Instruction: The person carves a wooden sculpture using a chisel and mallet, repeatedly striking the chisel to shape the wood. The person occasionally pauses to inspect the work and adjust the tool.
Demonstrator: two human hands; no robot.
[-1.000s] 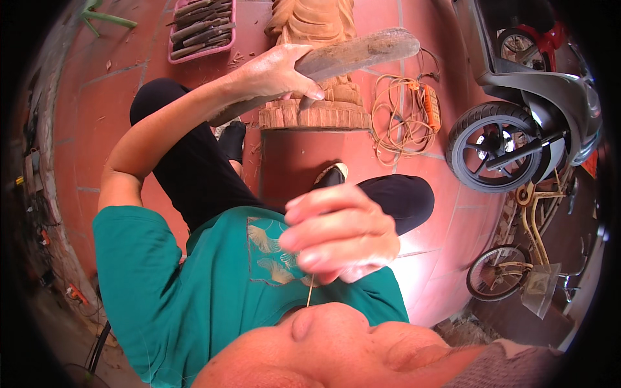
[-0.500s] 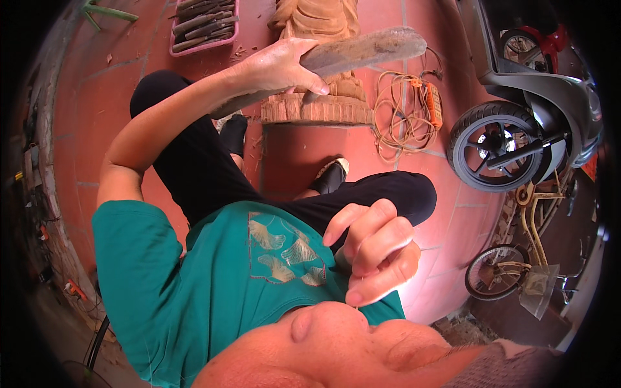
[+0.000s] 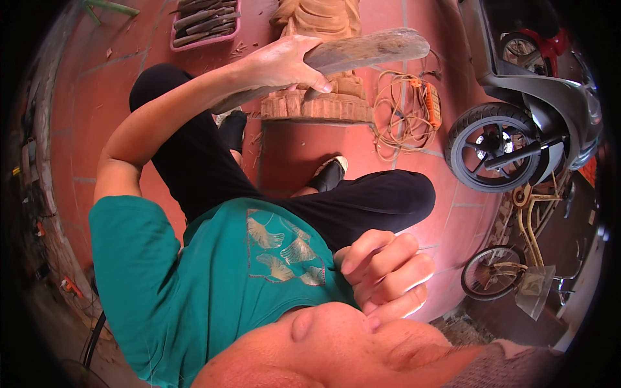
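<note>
My left hand [image 3: 294, 61] reaches forward and grips a long, flat wooden club [image 3: 372, 52], grey-brown with a rounded end pointing right. Its other end runs back beneath my left forearm. Just under and beyond the club, a carved wooden statue [image 3: 317, 16] with draped folds lies or stands on the floor; its ridged base [image 3: 317, 107] faces me, and the club hides part of its middle. My right hand [image 3: 391, 275] is raised close to me with its fingers curled in. The fingertips are mostly hidden, so what they hold, if anything, cannot be made out.
A pink basket [image 3: 206, 44] of chisel-like tools sits at the far left, near a green stool leg [image 3: 113, 8]. Right of the statue lies a coiled cord [image 3: 394, 123] with an orange power strip [image 3: 432, 107]. A motorbike wheel [image 3: 495, 147] and a bicycle [image 3: 495, 271] stand at right.
My right hand has shifted slightly right and downward, and its fingers have curled in further. My left hand and the club have barely moved.
</note>
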